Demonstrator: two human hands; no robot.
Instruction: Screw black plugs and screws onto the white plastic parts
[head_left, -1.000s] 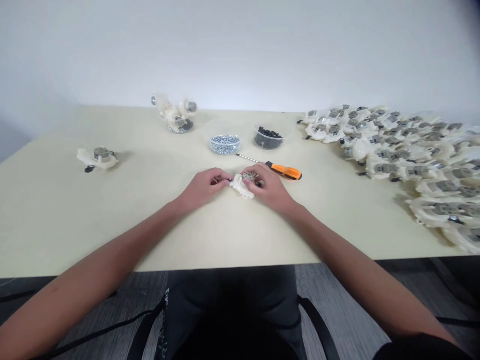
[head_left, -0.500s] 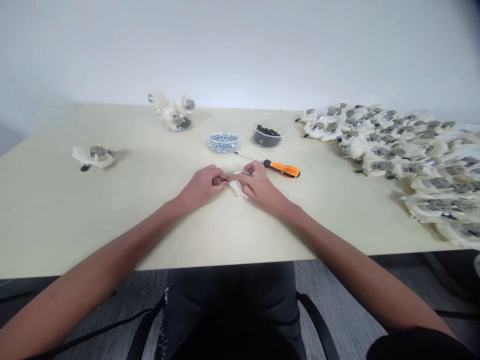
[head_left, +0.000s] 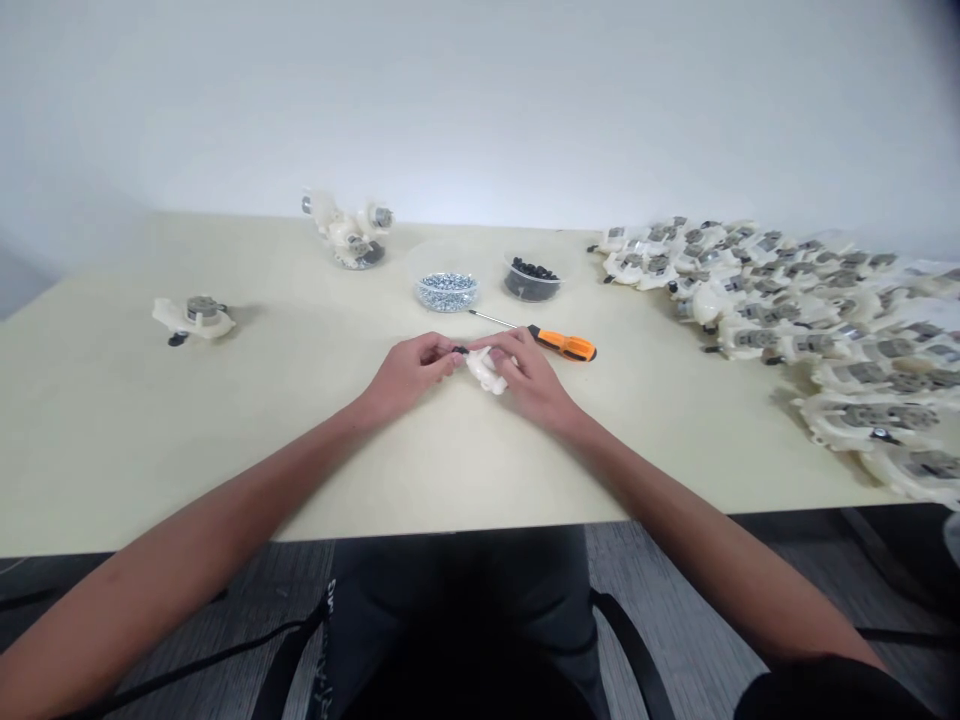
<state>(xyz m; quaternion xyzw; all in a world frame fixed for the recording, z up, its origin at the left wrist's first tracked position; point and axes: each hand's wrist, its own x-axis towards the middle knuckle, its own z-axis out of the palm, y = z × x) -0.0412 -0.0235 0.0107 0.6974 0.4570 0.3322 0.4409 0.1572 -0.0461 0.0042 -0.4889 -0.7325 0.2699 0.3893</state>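
Note:
Both hands meet at the middle of the cream table (head_left: 112,430). My right hand (head_left: 529,378) is closed around a small white plastic part (head_left: 485,369), which it holds just above the tabletop. My left hand (head_left: 409,371) pinches a small black piece (head_left: 458,350) at the left end of that part. An orange-handled screwdriver (head_left: 559,343) lies just behind my right hand, its shaft pointing left.
A clear dish of silver screws (head_left: 448,290) and a dish of black pieces (head_left: 531,280) stand behind the hands. One white part with a metal motor (head_left: 193,317) lies at the left, a small heap (head_left: 351,234) at the back. Several such parts (head_left: 810,320) cover the right side.
The white part has been turned in my right hand, so its metal face no longer shows. Both hands stay together at the same spot.

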